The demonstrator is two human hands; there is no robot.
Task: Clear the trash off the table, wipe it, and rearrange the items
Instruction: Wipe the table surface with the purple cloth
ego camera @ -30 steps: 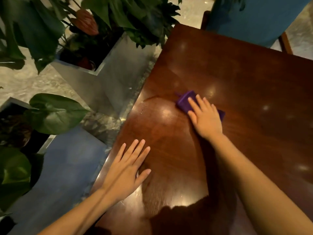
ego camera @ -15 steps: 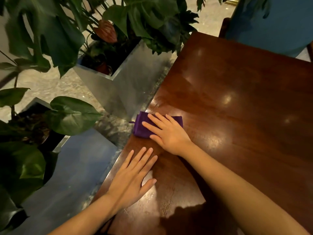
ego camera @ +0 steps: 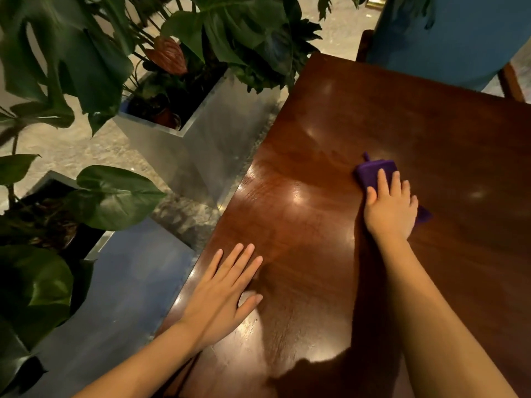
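Note:
A glossy dark wooden table (ego camera: 301,225) fills the right of the view. My right hand (ego camera: 390,208) lies flat on a folded purple cloth (ego camera: 373,173) and presses it against the tabletop near the middle; the cloth shows past my fingertips and under my wrist side. My left hand (ego camera: 224,294) rests palm down with fingers spread near the table's left edge and holds nothing. No trash or other items show on the visible tabletop.
Two square metal planters (ego camera: 201,139) with big green leaves (ego camera: 115,193) stand on the floor just left of the table. A blue upholstered chair (ego camera: 448,38) stands at the far side, top right.
My right hand has slid the purple cloth from the table's left edge back to the right and farther away. My left hand has stayed flat in the same place.

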